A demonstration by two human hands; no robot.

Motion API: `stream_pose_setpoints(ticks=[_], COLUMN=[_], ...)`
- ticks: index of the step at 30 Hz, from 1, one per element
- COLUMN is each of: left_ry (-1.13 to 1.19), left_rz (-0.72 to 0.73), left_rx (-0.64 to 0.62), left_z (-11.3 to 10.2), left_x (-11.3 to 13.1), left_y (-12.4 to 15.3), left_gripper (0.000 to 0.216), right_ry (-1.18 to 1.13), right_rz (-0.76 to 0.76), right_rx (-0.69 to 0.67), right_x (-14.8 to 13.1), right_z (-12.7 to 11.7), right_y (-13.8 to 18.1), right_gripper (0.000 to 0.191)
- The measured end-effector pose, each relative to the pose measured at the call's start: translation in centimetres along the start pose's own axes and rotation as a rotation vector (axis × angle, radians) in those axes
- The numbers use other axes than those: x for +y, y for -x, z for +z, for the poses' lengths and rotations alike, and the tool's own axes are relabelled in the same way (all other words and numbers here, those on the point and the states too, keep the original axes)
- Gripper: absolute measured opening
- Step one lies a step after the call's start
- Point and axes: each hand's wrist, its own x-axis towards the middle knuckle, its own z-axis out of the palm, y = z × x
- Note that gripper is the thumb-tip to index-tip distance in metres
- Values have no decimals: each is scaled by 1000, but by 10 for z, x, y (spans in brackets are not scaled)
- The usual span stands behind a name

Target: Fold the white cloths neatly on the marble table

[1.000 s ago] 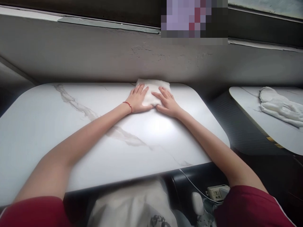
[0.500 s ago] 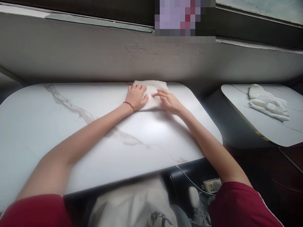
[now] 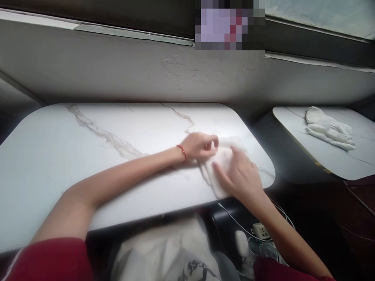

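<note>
A folded white cloth (image 3: 220, 163) lies near the front right corner of the white marble table (image 3: 88, 156). My left hand (image 3: 199, 146), with a red string bracelet on the wrist, is closed in a pinch on the cloth's left edge. My right hand (image 3: 241, 175) rests on top of the cloth, fingers curled over it and pressing it against the table. Motion smears both hands and the cloth.
A second marble table (image 3: 331, 156) stands to the right with a crumpled white cloth (image 3: 328, 128) on it. A grey wall (image 3: 117, 70) runs behind both. Below the table edge lie a power strip (image 3: 261, 231) and white cables on the floor.
Both hands have pulled the cloth from the table's far edge by the wall toward me and to the right. The left hand went from lying flat to a pinch.
</note>
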Motion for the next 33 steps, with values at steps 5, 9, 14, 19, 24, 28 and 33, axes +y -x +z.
stream_pose_setpoints(ticks=[5,9,14,19,24,28,33], left_ry=[-318,-453,-502,-528,-565,-665,-672], left_rz=[270,364,195,34,7,-127,-239], left_rx=[-46,-109,-119,-109,-177,-139,-66], left_z=[9,7,16,18,15,22,23], left_x=[21,19,16,-7,-47,-70,-90], left_y=[1,0,-11,-39,-78,-110,-130], left_gripper=[21,22,23,25,30,35,38], right_ry=[54,6,-53,-93,-79,-20,47], right_rz=[-28,-39,39,153,178,178,149], right_rx=[-124,-166,-153,-164,-157,-156,-117], right_x=[3,18,22,22,30,32,33], right_z=[7,16,23,30,46,61,75], right_y=[13,11,-14,-67,-130,-177,-217], right_gripper=[64,63,63,70,76,76,73])
